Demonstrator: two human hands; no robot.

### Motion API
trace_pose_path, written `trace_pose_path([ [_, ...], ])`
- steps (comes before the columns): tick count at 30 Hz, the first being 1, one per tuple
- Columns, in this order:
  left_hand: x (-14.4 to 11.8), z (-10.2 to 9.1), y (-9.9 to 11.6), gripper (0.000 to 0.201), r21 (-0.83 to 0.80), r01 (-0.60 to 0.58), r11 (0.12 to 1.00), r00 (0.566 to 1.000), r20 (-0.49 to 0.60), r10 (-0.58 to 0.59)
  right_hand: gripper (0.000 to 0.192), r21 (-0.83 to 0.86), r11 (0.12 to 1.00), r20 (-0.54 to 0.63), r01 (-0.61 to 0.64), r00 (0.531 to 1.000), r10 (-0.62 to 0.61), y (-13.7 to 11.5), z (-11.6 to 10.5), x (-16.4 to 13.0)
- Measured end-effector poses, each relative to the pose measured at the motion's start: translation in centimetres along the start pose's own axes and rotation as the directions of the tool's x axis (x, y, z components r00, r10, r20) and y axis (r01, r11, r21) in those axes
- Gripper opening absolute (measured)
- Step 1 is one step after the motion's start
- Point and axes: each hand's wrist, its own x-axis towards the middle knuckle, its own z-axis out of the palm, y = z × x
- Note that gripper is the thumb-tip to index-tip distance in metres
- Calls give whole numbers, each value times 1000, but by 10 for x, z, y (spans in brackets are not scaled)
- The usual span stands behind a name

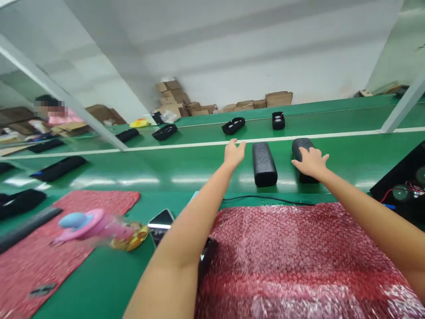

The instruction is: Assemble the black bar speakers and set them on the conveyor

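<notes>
My left hand reaches out over the green conveyor belt, empty, with some fingers stretched and others partly curled. Just right of it lies a long dark grey case with rounded edges and small marks on top. My right hand grips a second dark case from above, thumb at its left side and fingers spread across it. The hand hides part of that case. Below both arms, red bubble wrap covers the near work surface, and a black cable runs along its far edge.
Several open black shells, including one shell, lie on the far strip. To the left are a phone, a pink bottle with a blue top and another red sheet. A black housing with wires sits right. A person works far left.
</notes>
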Motion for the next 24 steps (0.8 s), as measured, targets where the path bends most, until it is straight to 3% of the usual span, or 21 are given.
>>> trace_pose_path([
  [3, -28, -68, 23, 26, -50, -130, 990, 990, -65, 127, 56, -67, 958, 62, 279, 959, -275, -36, 1, -48],
  [6, -82, -151, 19, 16, -69, -242, 968, 957, -181, 227, 50, -52, 846, 158, 531, 841, -518, -75, 10, -99],
  [7, -106, -179, 9, 14, -80, -312, 947, 925, -254, 284, 49, -35, 799, 183, 600, 790, -585, -89, 14, -115],
  [9, -161, -231, -22, 31, -109, -361, 926, 877, -377, 297, 48, 4, 700, 216, 714, 683, -698, -117, 19, -145],
  [11, -220, -276, -69, 54, -99, -308, 946, 858, -460, 231, 47, 49, 597, 230, 801, 572, -787, -145, 22, -171],
  [12, -250, -295, -97, 57, -106, -191, 976, 870, -479, 118, 46, 74, 542, 235, 837, 513, -826, -160, 23, -183],
  [14, -308, -322, -156, 54, -140, 4, 990, 819, -567, -84, 44, 128, 424, 245, 897, 386, -889, -189, 22, -205],
  [15, -336, -330, -187, 51, -166, 90, 982, 768, -617, -174, 44, 154, 367, 253, 917, 323, -912, -205, 23, -215],
  [17, -389, -334, -247, 32, -224, 263, 939, 623, -703, -342, 43, 194, 275, 273, 942, 217, -937, -236, 25, -235],
  [21, -467, -303, -348, 28, -334, 604, 724, 325, -725, -607, 44, 231, 164, 360, 959, 72, -930, -301, 41, -276],
  [22, -479, -291, -369, 30, -348, 671, 654, 280, -698, -659, 48, 240, 138, 400, 961, 32, -916, -316, 48, -286],
  [24, -491, -266, -403, 30, -327, 761, 560, 255, -643, -722, 65, 252, 96, 502, 963, -45, -864, -343, 66, -305],
])
